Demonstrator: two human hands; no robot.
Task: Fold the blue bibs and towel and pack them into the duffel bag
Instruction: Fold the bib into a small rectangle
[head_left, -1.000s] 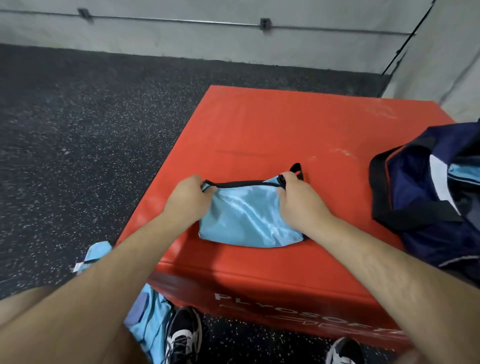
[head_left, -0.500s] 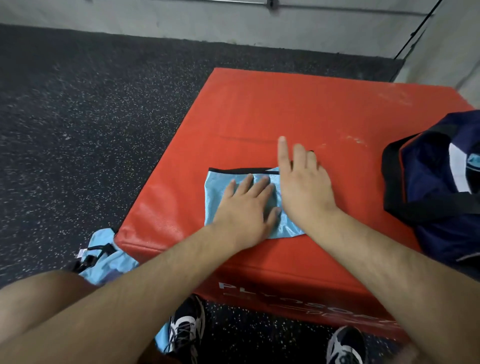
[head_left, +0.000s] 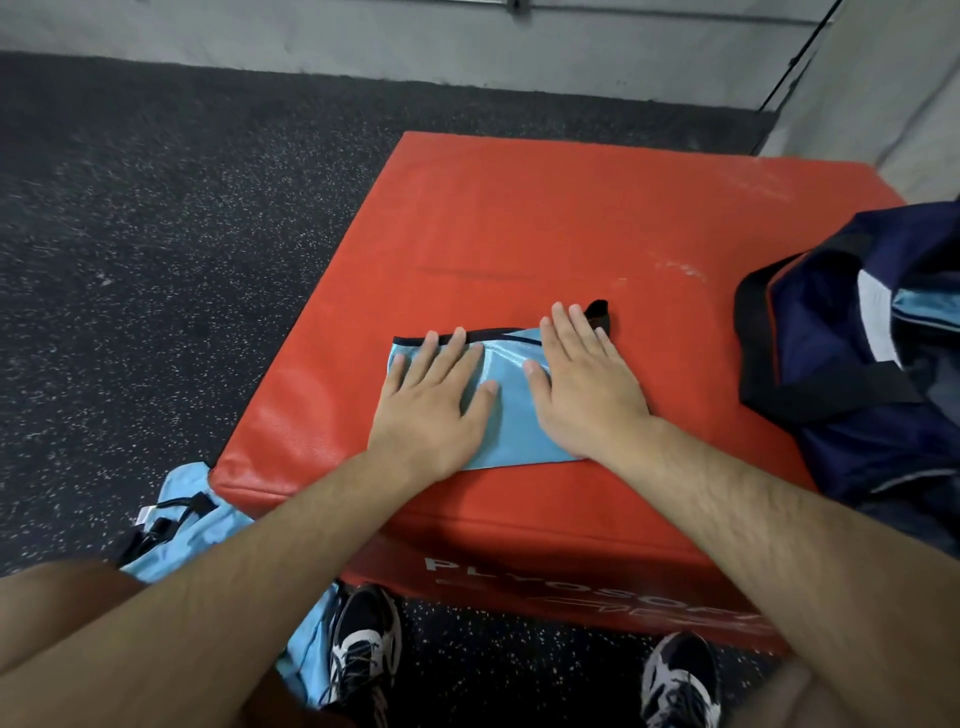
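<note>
Obs.: The folded bib of shiny light-blue fabric with black trim lies flat on the red padded box that serves as the surface, near its front edge.

Left hand and right hand both rest palm-down on the bib, side by side. Neither grip is closed: fingers are straight and spread, pressing the cloth, holding nothing. A black strap end pokes out from under the right fingertips.

Key relation: the bib's long axis runs left to right across the person. The open navy-blue fabric duffel bag sits on the same surface, well apart, off to the person's right. The right hand is the nearer one to it. Something light blue shows inside the bag's mouth; I cannot tell what.

Judgement: the fold looks complete and is being flattened. The next move likely calls for gripping the bundle at both short ends so it does not spring open, then carrying it rightward.

A heap of more light-blue bibs waits on the black speckled rubber floor, by the person's left leg.
</note>
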